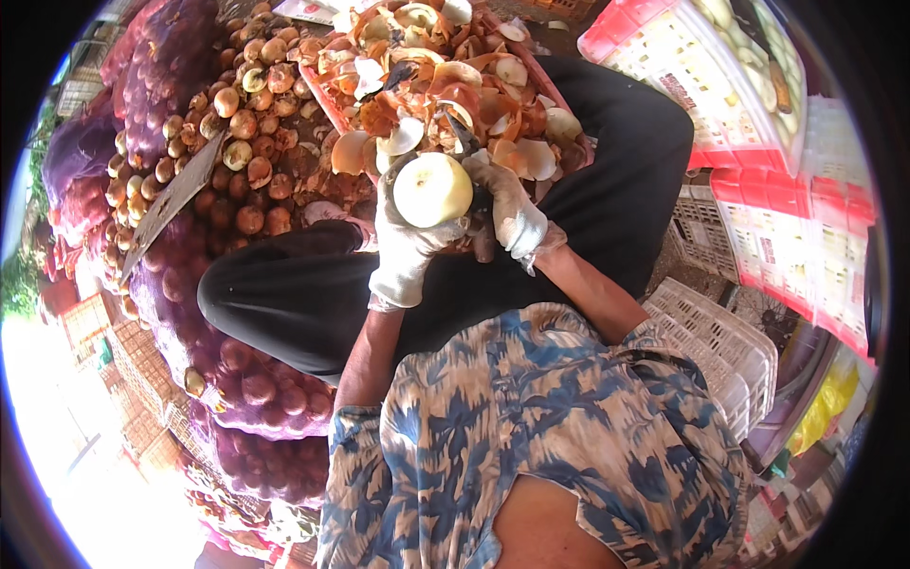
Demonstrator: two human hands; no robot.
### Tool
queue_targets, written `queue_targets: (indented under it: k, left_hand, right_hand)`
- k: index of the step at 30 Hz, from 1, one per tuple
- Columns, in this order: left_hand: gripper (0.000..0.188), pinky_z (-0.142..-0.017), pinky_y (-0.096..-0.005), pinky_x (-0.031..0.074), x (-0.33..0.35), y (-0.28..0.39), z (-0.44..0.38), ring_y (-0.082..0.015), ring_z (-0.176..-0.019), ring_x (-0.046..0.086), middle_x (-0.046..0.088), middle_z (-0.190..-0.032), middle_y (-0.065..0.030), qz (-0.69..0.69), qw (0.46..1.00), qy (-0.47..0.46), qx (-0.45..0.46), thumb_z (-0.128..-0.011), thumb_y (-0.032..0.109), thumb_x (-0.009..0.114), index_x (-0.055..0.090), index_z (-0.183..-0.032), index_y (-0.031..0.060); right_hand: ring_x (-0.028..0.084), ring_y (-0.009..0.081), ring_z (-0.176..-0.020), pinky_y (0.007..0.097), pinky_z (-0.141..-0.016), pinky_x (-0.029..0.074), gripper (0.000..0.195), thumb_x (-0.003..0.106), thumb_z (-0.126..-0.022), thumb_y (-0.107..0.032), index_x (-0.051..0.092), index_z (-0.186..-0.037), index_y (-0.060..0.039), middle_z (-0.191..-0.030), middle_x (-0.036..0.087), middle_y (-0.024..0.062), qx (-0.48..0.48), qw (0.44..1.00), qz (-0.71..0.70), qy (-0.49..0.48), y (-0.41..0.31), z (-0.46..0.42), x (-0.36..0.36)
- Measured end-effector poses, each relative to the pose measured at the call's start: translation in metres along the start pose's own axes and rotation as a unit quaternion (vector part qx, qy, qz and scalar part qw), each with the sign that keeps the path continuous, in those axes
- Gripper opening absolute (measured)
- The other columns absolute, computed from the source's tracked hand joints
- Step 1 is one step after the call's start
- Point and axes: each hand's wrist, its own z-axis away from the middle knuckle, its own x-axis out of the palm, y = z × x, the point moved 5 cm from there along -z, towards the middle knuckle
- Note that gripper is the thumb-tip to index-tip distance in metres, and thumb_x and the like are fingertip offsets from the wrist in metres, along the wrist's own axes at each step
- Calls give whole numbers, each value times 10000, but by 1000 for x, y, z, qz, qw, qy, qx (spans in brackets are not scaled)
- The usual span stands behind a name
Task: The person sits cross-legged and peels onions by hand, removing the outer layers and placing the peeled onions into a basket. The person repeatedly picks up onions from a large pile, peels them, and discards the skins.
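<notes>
A pale, peeled onion (433, 190) rests in my left hand (409, 249), which wears a whitish work glove with the fingers curled around the bulb. Close against its right side is my right hand (513, 210), gloved as well and closed on a knife (463, 134) whose dark blade points up and away from me. Just beyond both hands, a reddish crate (328, 99) is heaped with onion skins (455, 78), some brown and papery, others white and fleshy. The knife's handle is mostly hidden by my fingers.
Loose unpeeled onions (245, 124) cover the ground at left, beside a flat board (174, 203). Purple mesh sacks of onions (249, 384) crowd the left. At right stand red-and-white crates (682, 78), the upper one holding peeled onions (746, 60), and a white plastic crate (711, 348).
</notes>
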Motion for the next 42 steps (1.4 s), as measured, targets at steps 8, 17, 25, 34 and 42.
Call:
queue_targets:
  k: [8, 17, 25, 34, 42]
  left_hand:
    - [893, -894, -321, 517, -7, 22, 1, -201, -1000, 626, 602, -1139, -128, -260, 956, 50, 126, -575, 164, 886, 395, -1307, 17]
    - [908, -860, -347, 515, -12, 29, -1, -254, -985, 625, 580, -1126, -168, -416, 893, 77, 153, -580, 284, 916, 433, -1281, -32]
    - [858, -903, -348, 509, -5, 36, 0, -241, -1030, 609, 574, -1178, -139, -513, 844, 11, 160, -561, 127, 903, 450, -1282, 21]
    - [782, -902, -321, 517, -15, 2, 4, -164, -995, 609, 618, -1105, -92, -313, 948, -56, -12, -562, 65, 895, 482, -1225, 33]
    - [742, -895, -326, 522, -2, 4, 7, -178, -1014, 618, 627, -1125, -110, -236, 968, -74, -48, -580, 109, 893, 499, -1204, 25]
  right_hand:
    - [667, 329, -704, 452, -617, 537, 288, 550, -939, -314, 619, -1025, -48, -833, 654, 156, -330, 734, 593, -23, -53, 35, 10]
    - [671, 321, -724, 439, -675, 542, 229, 581, -899, -259, 574, -1008, -58, -783, 651, 132, -264, 642, 716, -75, -35, 52, 22]
    - [672, 336, -658, 437, -648, 539, 146, 588, -877, -204, 565, -909, -63, -686, 647, 143, -225, 631, 742, -42, -14, 42, 30]
    - [692, 295, -696, 405, -633, 542, 185, 501, -878, -123, 565, -982, 16, -758, 660, 147, -268, 531, 784, -175, -35, 45, 23]
    - [682, 316, -704, 426, -623, 539, 185, 475, -899, -134, 591, -979, -14, -765, 660, 158, -295, 516, 771, -227, -46, 37, 10]
